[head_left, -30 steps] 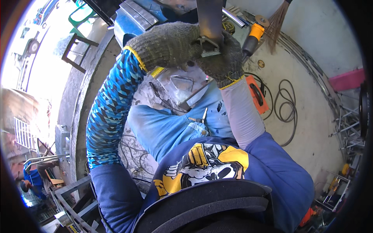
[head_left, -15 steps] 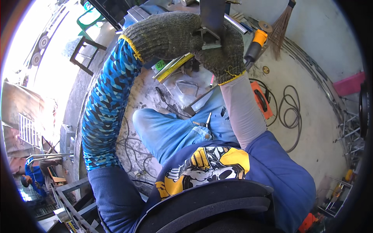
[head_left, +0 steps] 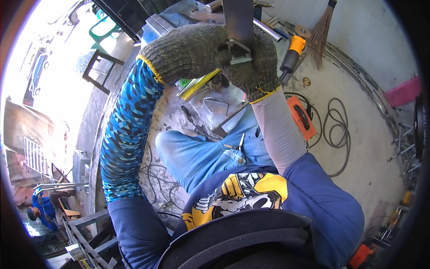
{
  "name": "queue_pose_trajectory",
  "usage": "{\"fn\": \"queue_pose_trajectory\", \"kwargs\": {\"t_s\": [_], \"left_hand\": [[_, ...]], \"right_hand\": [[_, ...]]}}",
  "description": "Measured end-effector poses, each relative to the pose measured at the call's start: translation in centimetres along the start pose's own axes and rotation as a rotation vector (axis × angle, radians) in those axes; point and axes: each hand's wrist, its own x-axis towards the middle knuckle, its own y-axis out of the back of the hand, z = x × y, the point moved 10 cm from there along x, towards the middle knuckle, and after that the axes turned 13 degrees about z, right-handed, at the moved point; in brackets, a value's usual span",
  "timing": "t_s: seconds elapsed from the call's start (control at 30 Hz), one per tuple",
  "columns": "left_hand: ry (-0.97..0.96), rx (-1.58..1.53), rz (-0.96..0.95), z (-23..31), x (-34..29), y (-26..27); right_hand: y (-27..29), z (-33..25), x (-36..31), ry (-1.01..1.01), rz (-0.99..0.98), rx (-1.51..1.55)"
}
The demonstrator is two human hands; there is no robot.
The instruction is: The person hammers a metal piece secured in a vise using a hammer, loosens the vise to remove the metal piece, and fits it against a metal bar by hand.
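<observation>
Both my hands wear thick dark knitted gloves with yellow cuffs. My left hand [head_left: 190, 50] reaches across from the left, its fingers closed on a dark hollow metal profile [head_left: 238, 21]. On the other side of the profile my right hand [head_left: 260, 62] is wrapped round it. The profile's open end, with a bright cut edge, faces me between the gloves. Its far part runs out past the top of the view. Below the gloves lie a yellow bar [head_left: 200, 85] and a clear plastic piece [head_left: 216, 105]. Several fingertips are hidden behind the profile.
To the right lie a yellow-and-black power tool [head_left: 293, 51], an orange machine [head_left: 301, 117] with a black handle, and a looped cable [head_left: 337, 139]. A straw broom [head_left: 323, 33] leans on the wall. A small stool frame [head_left: 102, 69] stands left. Another person [head_left: 44, 208] is at far left.
The view has shifted slightly, so the gloves and profile appear a little lower. Both hands keep their hold on the profile.
</observation>
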Motion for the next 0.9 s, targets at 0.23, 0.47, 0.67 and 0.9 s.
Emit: {"fn": "queue_pose_trajectory", "kwargs": {"t_s": [0.23, 0.47, 0.67, 0.9], "left_hand": [[-0.082, -0.005, 0.017, 0.5, 0.8, -0.5], [-0.033, 0.023, 0.022, 0.2, 1.6, 0.9], [-0.101, 0.2, 0.0, 0.1, 1.7, 0.9], [-0.171, 0.036, 0.02, 0.3, 1.5, 0.9]], "right_hand": [[-4.4, 7.4, -2.3, -0.802, -0.077, 1.401], [-3.5, 1.3, -0.8, -0.874, -0.151, 1.937], [-2.9, 1.5, -0.4, -0.805, -0.033, 1.435], [-3.5, 2.1, -0.9, -0.899, -0.052, 1.615]]}}
